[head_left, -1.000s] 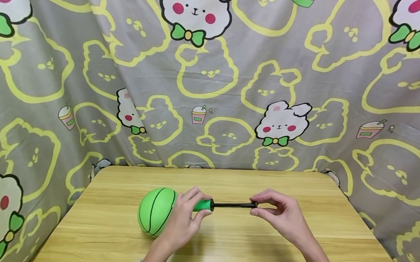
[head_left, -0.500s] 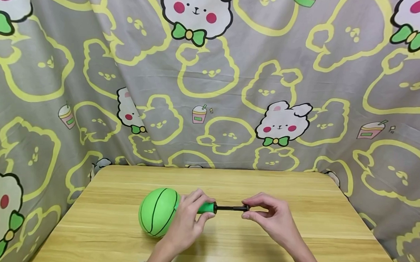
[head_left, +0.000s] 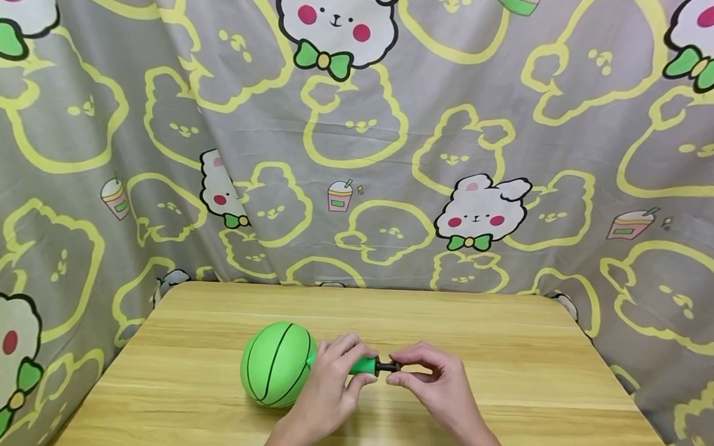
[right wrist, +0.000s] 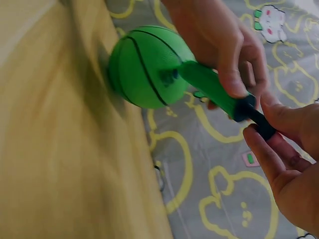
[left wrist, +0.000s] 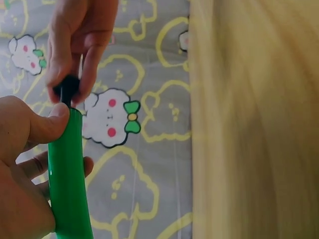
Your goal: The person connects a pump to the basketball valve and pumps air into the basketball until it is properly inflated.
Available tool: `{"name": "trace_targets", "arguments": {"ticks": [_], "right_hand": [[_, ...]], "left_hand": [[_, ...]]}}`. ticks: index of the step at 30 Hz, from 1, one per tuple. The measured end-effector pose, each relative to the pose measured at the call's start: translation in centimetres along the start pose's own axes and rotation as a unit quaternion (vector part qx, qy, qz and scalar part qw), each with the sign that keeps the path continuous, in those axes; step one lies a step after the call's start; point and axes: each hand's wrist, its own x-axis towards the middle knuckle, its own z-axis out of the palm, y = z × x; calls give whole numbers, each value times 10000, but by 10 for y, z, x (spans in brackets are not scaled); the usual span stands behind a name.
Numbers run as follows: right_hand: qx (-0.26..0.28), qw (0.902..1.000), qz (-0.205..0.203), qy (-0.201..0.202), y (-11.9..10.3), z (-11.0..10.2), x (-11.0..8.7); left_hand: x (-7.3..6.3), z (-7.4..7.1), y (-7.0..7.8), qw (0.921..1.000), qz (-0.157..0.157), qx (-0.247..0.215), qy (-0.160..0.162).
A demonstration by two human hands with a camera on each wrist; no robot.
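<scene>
A green ball (head_left: pixel 275 364) with black basketball lines is joined to the tip of a green hand pump (head_left: pixel 364 365). My left hand (head_left: pixel 330 386) grips the pump's barrel, thumb near its black collar, as the left wrist view also shows on the green barrel (left wrist: pixel 70 169). With thumb and fingertips, my right hand (head_left: pixel 437 380) pinches the black handle (head_left: pixel 394 367) at the rod's end. Only a short length of rod shows between handle and collar. In the right wrist view the pump's nozzle end meets the ball (right wrist: pixel 149 67).
A wooden table (head_left: pixel 506 333) lies beneath both hands. Behind it and at the sides hangs a grey curtain (head_left: pixel 370 184) printed with yellow outlines and white cartoon animals.
My right hand has moved left with the handle, and the black rod has slid mostly into the barrel. The ball, pump and left hand have shifted slightly right.
</scene>
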Motion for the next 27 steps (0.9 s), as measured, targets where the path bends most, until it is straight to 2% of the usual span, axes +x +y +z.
{"name": "trace_targets", "arguments": {"ticks": [6,10,14,21,27], "right_hand": [[-157,9997,161,-110,0,3,0],[-156,9990,105,-397,-6,-3,4],[-125,9981,12,-599,-11,-12,6],[-193,9977,-53,-654,-22,-32,7],[-250,9974,-56,-674,-29,-50,8]], "left_hand": [[-1,0,-2,9999,39,-129,-71],[0,-1,-4,9996,-18,-197,-183],[-1,-3,-6,9996,-97,-187,-208],[1,-10,-11,9993,-290,-206,-142],[4,-17,-16,9997,-202,-126,22]]}}
